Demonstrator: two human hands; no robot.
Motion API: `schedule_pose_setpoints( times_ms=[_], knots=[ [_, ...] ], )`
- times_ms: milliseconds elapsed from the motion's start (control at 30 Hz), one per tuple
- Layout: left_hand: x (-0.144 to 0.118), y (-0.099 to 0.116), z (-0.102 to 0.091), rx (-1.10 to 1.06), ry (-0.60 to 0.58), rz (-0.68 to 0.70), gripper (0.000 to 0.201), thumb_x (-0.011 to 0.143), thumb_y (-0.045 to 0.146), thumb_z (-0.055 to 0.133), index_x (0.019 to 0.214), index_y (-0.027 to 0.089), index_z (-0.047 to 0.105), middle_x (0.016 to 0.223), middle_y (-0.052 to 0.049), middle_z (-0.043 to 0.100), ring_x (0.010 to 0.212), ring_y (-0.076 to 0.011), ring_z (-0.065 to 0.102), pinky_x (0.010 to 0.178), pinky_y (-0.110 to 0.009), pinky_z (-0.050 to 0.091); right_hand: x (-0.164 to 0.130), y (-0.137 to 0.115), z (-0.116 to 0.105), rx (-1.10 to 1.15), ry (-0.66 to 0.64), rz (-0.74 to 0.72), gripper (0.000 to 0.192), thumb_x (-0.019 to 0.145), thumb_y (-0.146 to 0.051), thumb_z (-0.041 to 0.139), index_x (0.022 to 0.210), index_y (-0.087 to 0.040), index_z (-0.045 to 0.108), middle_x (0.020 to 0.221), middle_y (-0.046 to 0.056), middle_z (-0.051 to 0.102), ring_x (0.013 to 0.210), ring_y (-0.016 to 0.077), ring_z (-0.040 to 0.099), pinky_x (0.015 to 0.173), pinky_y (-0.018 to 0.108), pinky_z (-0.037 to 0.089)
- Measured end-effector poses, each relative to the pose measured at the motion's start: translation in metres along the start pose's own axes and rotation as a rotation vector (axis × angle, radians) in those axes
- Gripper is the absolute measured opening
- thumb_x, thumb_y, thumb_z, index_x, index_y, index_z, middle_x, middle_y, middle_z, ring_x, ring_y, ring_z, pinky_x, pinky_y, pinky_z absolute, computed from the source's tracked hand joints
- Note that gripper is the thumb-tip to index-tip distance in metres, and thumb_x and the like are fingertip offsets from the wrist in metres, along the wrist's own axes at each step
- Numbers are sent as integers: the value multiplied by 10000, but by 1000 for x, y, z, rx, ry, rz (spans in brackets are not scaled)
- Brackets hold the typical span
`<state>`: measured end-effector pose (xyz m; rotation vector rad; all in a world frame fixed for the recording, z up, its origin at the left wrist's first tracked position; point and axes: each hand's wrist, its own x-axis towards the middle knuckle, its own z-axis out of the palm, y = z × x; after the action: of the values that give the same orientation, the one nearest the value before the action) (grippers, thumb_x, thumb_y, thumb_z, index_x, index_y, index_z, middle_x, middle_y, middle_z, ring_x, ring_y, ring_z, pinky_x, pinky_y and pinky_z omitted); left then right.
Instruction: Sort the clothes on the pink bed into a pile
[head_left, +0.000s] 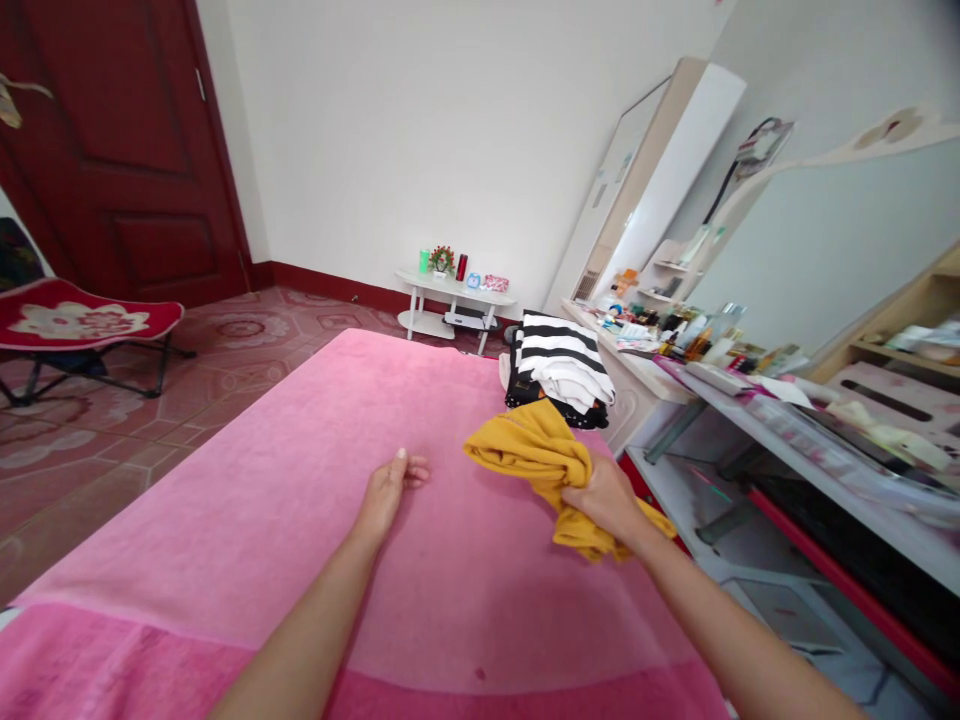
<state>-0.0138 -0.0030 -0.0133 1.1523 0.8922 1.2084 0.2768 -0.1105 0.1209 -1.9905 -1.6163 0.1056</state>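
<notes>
**Mustard cloth gripped at bed's right edge**

Right hand (606, 497) closed around a crumpled mustard-yellow knit garment (534, 450), fingers wrapped into the bunched fabric, one end hanging below the wrist over the edge. Garment lifted slightly off a pink terry-cloth bed cover (247, 500), near its right side. Left hand (388, 490) laid flat on that same pink cover, palm down, fingers stretched out and close together, holding nothing, well apart from the yellow cloth.

Just beyond the garment, at the far right corner of the cover: a pile of folded clothes topped by a black-and-white striped top (559, 358), touching or nearly touching the yellow fabric; hard to tell which. To the right, a long white dressing counter (675, 385) crowded with small bottles and jars. Against the far wall, a low white two-tier side table (452, 300) with small items on top. On the left, a red folding lounge chair (75, 320) on patterned floor tiles, before a dark red wooden door (127, 140).
</notes>
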Motion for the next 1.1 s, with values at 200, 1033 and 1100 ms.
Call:
schedule_pose_setpoints(
  times_ms=[200,1033,1100],
  knots=[
    [1,-5,1,26,-6,0,587,860,605,399,916,85,665,786,-85,682,754,-176,635,728,-298,497,40,66,-24,-392,-105,-231,595,615,-142,618,1200,-241,576,1400,64,443,1300,291,372,1078,419,275],
    [0,-3,3,325,-22,80,393,813,507,517,832,153,686,782,-56,683,774,-193,610,756,-303,468,-47,31,87,-130,-236,-391,498,839,-333,472,1330,-248,469,1471,45,346,1392,212,214,1132,494,85],
    [-2,-1,4,325,-20,95,384,816,496,516,834,151,684,775,-53,680,763,-188,607,750,-299,466,-48,27,83,-61,-240,-443,374,849,-300,468,1200,-255,591,1384,39,476,1361,199,289,1129,475,135]
  ],
)
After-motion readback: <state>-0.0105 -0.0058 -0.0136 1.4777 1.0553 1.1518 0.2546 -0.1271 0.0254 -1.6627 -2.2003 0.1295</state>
